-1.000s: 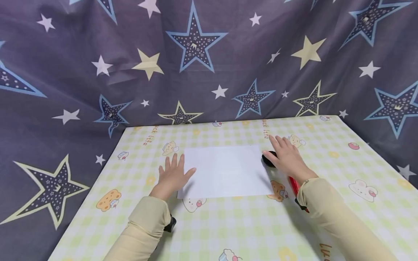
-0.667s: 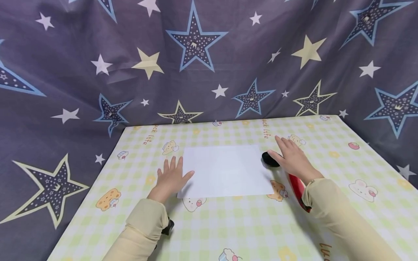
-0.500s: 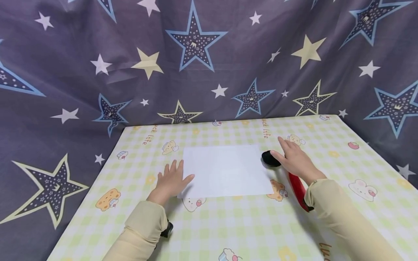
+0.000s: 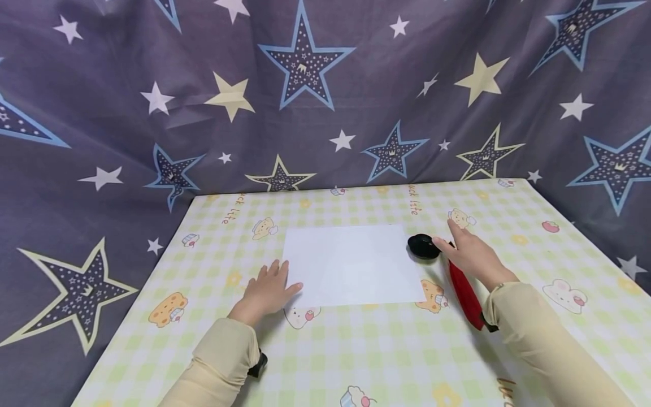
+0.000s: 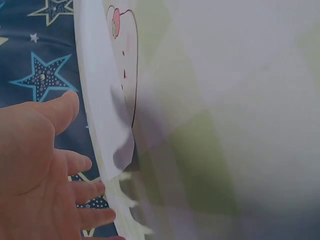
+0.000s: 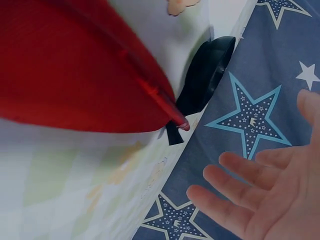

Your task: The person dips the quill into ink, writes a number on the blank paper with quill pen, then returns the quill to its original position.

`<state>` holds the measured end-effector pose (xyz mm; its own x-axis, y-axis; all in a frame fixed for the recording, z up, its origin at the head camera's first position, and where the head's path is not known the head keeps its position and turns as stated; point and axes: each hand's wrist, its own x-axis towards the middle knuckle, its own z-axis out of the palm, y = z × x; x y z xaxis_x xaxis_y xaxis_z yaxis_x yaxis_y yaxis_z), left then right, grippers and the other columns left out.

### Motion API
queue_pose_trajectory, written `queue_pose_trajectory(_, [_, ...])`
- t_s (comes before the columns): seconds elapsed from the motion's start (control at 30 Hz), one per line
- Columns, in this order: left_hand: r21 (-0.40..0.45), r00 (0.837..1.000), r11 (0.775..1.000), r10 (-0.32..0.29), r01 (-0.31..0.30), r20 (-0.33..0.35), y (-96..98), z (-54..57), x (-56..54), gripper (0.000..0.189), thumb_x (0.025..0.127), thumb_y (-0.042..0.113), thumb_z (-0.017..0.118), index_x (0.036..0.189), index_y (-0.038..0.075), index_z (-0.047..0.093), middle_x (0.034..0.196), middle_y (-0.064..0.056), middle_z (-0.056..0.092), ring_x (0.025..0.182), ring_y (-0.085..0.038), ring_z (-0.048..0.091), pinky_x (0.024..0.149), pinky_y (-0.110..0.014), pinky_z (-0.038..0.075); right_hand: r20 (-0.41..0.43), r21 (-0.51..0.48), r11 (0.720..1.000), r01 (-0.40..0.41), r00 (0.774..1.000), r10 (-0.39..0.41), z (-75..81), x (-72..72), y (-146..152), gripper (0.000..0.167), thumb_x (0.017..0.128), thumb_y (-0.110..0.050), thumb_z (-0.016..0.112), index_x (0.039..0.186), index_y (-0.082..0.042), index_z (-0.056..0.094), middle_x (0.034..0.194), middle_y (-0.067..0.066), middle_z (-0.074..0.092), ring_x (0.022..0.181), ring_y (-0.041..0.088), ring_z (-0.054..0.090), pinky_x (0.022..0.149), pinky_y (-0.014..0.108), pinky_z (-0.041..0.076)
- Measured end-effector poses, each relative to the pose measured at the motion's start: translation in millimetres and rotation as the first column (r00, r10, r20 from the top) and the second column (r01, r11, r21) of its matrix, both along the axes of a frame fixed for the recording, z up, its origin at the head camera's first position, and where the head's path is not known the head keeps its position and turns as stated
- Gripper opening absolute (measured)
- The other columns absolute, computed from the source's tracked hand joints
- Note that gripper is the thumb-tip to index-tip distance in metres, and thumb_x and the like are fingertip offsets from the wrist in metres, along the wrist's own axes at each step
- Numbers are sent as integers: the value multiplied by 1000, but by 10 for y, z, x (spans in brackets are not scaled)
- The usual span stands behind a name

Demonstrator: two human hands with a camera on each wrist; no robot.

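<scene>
Spread and empty, left hand (image 4: 267, 291) at nine o'clock and right hand (image 4: 475, 257) at three flank a blank sheet (image 4: 351, 265); red item (image 4: 465, 297) ungripped, work apparently unstarted.

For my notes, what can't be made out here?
Head view: part of the white sheet, along its left edge, behind the left hand.
Head view: part of the black object, behind the right hand.
Right wrist view: the rest of the red object, cut off by the left and top edges.
</scene>
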<state>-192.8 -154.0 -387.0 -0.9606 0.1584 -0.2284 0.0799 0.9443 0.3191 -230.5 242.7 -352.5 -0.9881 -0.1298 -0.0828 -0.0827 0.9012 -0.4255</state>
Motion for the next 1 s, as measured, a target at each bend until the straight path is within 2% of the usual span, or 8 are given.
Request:
queue_pose_trajectory(0.23, [24,997,997,-75,75,-11,51,-25,37,65,96,35,47,144,-1,23,148,-23,16,133,-44,13,103,-61,14,27,18,999,32,999,-32,-46,18,60,87,93,-58,35,143,10,12,141,36,18,127,49,20,101,60,19])
queue_pose_trajectory(0.43, [4,994,994,-109,109,-15,89,-42,70,65,95,33,50,144,-1,25,148,-23,19,133,-44,15,103,-59,18,6,58,998,34,999,-35,-110,21,123,80,94,-49,41,139,15,20,135,38,28,121,51,30,96,60,27])
queue_pose_trajectory(0.67, [-1,992,992,-127,127,-23,110,-82,77,64,95,33,50,144,0,26,147,-23,20,133,-43,15,104,-56,19,25,99,995,30,999,-33,-167,22,163,74,93,-40,50,133,19,29,130,39,34,116,52,36,94,60,31])
queue_pose_trajectory(1.0, [-12,991,992,-129,128,-26,160,-115,65,63,94,33,52,143,1,29,147,-22,21,133,-43,16,105,-53,20,26,140,990,26,999,-30,-263,20,131,68,91,-35,55,127,20,37,121,38,45,109,50,45,89,58,38])
